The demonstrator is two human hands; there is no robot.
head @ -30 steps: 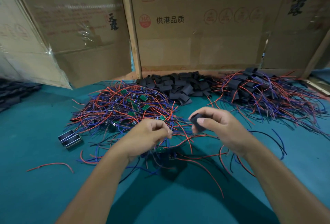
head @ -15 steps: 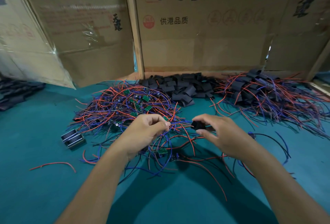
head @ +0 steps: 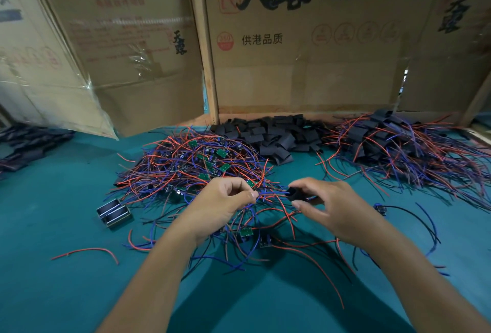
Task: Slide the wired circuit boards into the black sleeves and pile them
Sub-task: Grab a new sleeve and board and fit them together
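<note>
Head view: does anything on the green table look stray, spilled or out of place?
A lone red wire lies on the green table, left of and apart from the wire pile. A small metal part sits alone near it. Otherwise nothing stands out.

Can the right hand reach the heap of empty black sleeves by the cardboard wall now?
Probably not freely: the right hand already pinches a black sleeve. The heap of empty sleeves lies uncovered ahead, nothing between.

L fingers (head: 245, 194) hide board end | black sleeve (head: 295, 194) part-covered by R fingers (head: 300, 204) — far-left stack (head: 24, 144) cropped
</note>
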